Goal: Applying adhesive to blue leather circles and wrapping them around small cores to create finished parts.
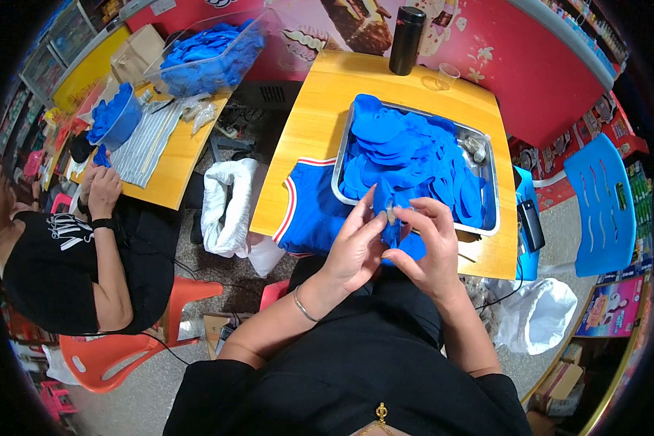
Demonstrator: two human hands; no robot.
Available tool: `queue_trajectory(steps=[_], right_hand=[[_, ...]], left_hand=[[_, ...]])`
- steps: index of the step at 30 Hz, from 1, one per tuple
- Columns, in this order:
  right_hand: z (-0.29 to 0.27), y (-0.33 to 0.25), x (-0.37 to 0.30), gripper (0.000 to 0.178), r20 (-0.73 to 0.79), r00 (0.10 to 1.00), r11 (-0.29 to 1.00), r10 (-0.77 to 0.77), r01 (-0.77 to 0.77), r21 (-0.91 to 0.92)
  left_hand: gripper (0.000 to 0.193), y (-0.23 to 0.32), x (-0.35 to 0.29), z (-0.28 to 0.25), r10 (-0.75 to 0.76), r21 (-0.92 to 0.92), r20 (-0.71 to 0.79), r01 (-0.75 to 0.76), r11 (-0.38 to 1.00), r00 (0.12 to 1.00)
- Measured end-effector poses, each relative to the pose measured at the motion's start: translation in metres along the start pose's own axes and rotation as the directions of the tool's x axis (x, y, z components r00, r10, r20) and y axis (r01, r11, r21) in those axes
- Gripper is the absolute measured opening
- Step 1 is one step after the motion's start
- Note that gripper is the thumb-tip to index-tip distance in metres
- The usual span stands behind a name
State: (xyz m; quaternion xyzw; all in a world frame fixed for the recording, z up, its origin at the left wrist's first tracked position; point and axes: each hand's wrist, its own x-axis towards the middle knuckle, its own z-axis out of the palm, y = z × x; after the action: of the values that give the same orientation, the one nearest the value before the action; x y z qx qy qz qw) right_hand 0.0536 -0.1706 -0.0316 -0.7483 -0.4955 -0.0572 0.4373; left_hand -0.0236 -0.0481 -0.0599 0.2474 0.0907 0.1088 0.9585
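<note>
Just in front of my body, over the near edge of a metal tray (496,198), my two hands meet on one small blue fabric piece (382,195). My left hand (356,245) is closed on it, thumb against fingers. From the other side, the thumb and fingers of my right hand (432,243) curl in and pinch the same piece. A small pale bit (390,216) shows between the fingertips; what it is I cannot make out. Heaped in the tray are many similar flat, rounded blue pieces (414,156). A clear bag (475,148) lies at the tray's right end.
Blue cloth with red-and-white trim (309,207) lies left of the tray on the wooden table (309,116). A black flask (407,42) and clear cup (447,75) stand behind. Left, a co-worker (73,269) sits by a clear bin (214,62). White bags (229,211) flank me.
</note>
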Motion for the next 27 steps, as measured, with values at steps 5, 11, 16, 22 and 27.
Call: queue_trajectory(steps=[5, 11, 16, 22, 27], right_hand=[[-0.002, -0.007, 0.004, 0.05, 0.013, 0.996, 0.988, -0.092, 0.093, -0.12], [0.003, 0.0, 0.006, 0.039, -0.015, 0.998, 0.978, -0.058, 0.053, -0.2], [0.011, 0.003, -0.001, 0.027, 0.02, 0.995, 0.995, 0.1, -0.1, 0.006], [-0.01, 0.016, 0.01, 0.017, 0.025, 0.966, 0.955, 0.259, -0.26, 0.144], [-0.05, 0.014, 0.027, 0.015, 0.104, 0.967, 0.507, 0.23, -0.211, 0.836]], left_hand=[[0.046, -0.002, 0.001, -0.004, 0.061, 0.01, -0.03, -0.06, 0.998, 0.998], [0.03, 0.002, 0.001, 0.0, 0.073, -0.034, 0.01, -0.073, 0.997, 0.997], [0.016, -0.012, 0.007, -0.007, 0.139, -0.135, 0.045, -0.132, 0.982, 0.989], [0.024, -0.019, 0.01, -0.015, 0.059, -0.179, 0.053, -0.049, 0.983, 0.997], [0.066, -0.015, 0.014, -0.01, -0.098, -0.41, 0.117, 0.138, 0.901, 0.988]])
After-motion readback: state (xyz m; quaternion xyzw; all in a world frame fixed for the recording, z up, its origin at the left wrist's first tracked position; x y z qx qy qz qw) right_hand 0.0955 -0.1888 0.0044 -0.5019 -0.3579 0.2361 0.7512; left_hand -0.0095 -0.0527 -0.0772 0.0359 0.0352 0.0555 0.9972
